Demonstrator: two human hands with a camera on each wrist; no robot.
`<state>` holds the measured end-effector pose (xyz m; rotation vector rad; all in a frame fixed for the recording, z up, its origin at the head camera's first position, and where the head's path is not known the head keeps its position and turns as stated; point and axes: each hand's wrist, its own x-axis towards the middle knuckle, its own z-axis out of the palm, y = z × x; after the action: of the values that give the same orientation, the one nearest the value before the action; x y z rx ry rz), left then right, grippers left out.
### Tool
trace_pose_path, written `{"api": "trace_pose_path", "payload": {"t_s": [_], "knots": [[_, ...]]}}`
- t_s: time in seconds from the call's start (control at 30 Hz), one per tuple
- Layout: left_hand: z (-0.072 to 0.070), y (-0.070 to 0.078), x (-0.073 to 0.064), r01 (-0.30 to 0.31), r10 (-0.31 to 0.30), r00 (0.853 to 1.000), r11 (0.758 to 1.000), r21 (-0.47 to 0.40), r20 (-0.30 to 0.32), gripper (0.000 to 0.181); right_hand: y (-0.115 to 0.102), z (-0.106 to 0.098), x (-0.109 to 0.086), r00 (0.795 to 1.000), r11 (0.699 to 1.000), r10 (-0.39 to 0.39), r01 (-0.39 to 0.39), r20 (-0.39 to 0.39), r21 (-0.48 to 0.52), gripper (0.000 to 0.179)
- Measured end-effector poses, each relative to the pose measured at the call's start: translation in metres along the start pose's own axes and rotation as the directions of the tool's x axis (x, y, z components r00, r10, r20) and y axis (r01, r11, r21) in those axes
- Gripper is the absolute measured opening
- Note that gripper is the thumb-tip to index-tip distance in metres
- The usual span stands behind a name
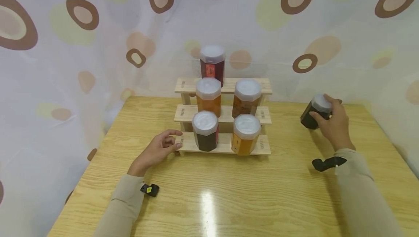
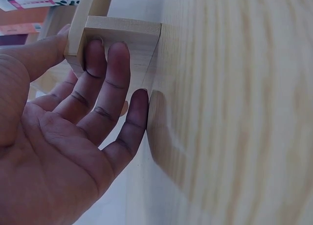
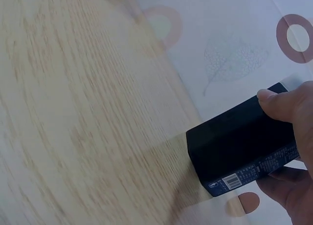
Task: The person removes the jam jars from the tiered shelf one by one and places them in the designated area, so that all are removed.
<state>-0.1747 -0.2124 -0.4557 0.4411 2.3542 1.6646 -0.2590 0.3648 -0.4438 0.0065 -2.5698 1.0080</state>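
Note:
A three-step wooden rack (image 1: 186, 140) stands on the table with frosted-lidded jars on its steps. At its left end, my left hand (image 1: 160, 148) pinches the lowest step: in the left wrist view the thumb lies over the board (image 2: 78, 39) and curled fingers reach beneath it. Off to the right, my right hand (image 1: 335, 122) grips a dark octagonal jar (image 1: 309, 117) near its pale lid, thumb on one side and fingers on the other. That jar leans a little; a barcode label (image 3: 232, 181) shows near its base. Whether it touches the table I cannot tell.
On the lowest step are a dark jar (image 1: 207, 140) and a yellow jar (image 1: 243, 144). Orange (image 1: 209, 104) and brown (image 1: 245, 106) jars occupy the middle step, a dark red jar (image 1: 212, 69) the top. Patterned cloth (image 1: 114, 29) hangs behind the wooden table (image 1: 229, 200).

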Motion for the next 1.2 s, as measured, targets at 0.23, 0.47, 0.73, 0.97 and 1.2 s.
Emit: {"api": "trace_pose_path", "payload": {"t_s": [0.23, 0.47, 0.73, 0.97, 1.2], "knots": [[0.000, 0.002, -0.001, 0.016, -0.016, 1.000, 1.000, 0.002, -0.001, 0.040, -0.008, -0.010, 0.000, 0.996, 0.997, -0.022, 0.027, 0.083, -0.066, 0.075], [0.000, 0.002, -0.001, 0.011, -0.011, 1.000, 1.000, -0.001, -0.001, 0.039, -0.023, -0.025, 0.008, 0.985, 0.991, 0.011, 0.012, 0.169, -0.135, 0.078], [0.001, 0.000, -0.001, 0.001, -0.001, 1.000, 1.000, 0.004, 0.001, 0.039, -0.042, -0.034, 0.014, 0.993, 0.990, -0.038, 0.052, 0.113, -0.130, 0.074], [0.000, 0.001, -0.001, 0.016, -0.016, 1.000, 1.000, 0.006, -0.003, 0.039, -0.068, -0.040, 0.020, 0.991, 0.985, -0.126, 0.129, 0.037, -0.116, 0.067], [0.000, 0.000, 0.001, 0.013, -0.013, 1.000, 1.000, 0.007, -0.007, 0.038, -0.095, -0.040, 0.029, 0.977, 0.970, -0.214, 0.214, 0.012, -0.117, 0.065]]}}
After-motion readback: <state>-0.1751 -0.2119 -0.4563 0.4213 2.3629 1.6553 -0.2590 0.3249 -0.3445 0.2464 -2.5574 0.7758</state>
